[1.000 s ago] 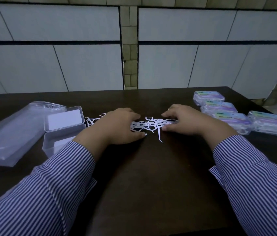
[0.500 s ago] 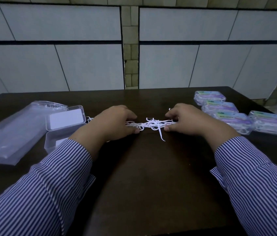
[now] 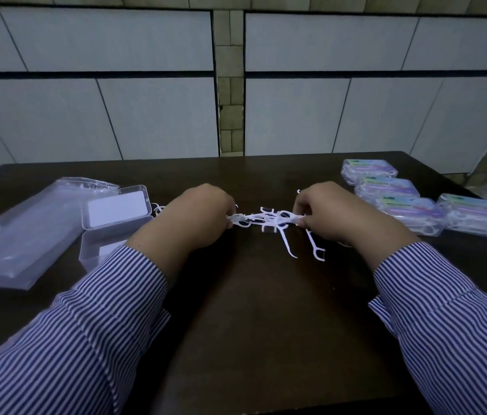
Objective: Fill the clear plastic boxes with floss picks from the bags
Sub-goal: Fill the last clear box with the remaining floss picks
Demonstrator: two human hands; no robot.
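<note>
On the dark table (image 3: 260, 310), left of the floss picks (image 3: 266, 218), lies an empty clear bag (image 3: 17, 235), then an open clear box (image 3: 113, 223). Your left hand (image 3: 194, 220) pinches the left end of the bunch with curled fingers; your right hand (image 3: 335, 212) pinches the right end. Right of the bunch stand four filled boxes (image 3: 409, 202).

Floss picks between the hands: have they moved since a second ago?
Yes. The floss picks, earlier spread on the table, are now bunched and lifted slightly, away from the open box.
</note>
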